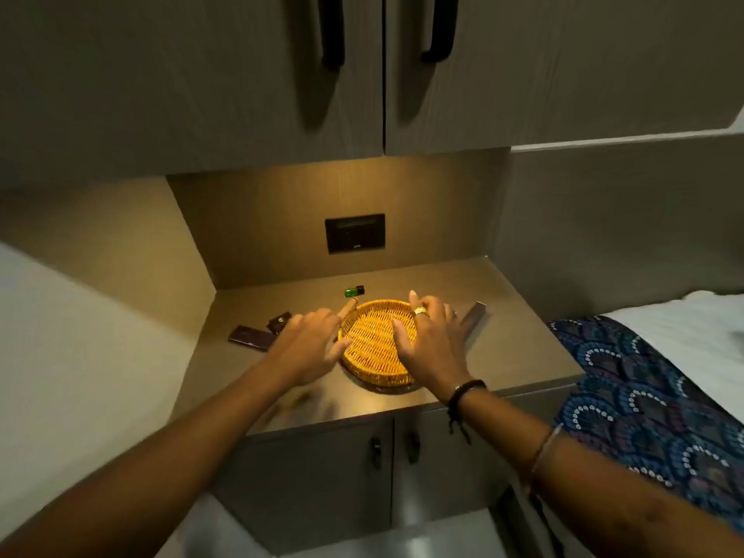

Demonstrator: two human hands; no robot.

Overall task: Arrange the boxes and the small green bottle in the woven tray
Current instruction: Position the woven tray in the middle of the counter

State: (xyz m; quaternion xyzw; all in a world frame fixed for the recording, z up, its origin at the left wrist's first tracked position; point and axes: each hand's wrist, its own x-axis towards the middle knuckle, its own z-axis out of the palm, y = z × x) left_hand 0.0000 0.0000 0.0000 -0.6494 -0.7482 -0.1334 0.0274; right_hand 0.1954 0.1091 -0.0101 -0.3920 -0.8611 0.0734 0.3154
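A round woven tray [372, 344] sits in the middle of the lit counter and holds nothing. My left hand [310, 342] rests on its left rim with the fingers spread around the edge. My right hand [428, 336] lies over its right rim, a gold ring on one finger. The small green bottle [354, 292] lies on its side just behind the tray. Two dark boxes lie left of the tray: a long flat one [251, 338] and a small one [279, 321]. A tall brown box [475, 318] stands to the right, partly hidden behind my right hand.
The counter [523, 356] is a niche with walls at the back and left. A black socket plate [355, 233] is on the back wall. Cabinet doors hang overhead. A bed with a blue patterned cover [644, 396] borders the right.
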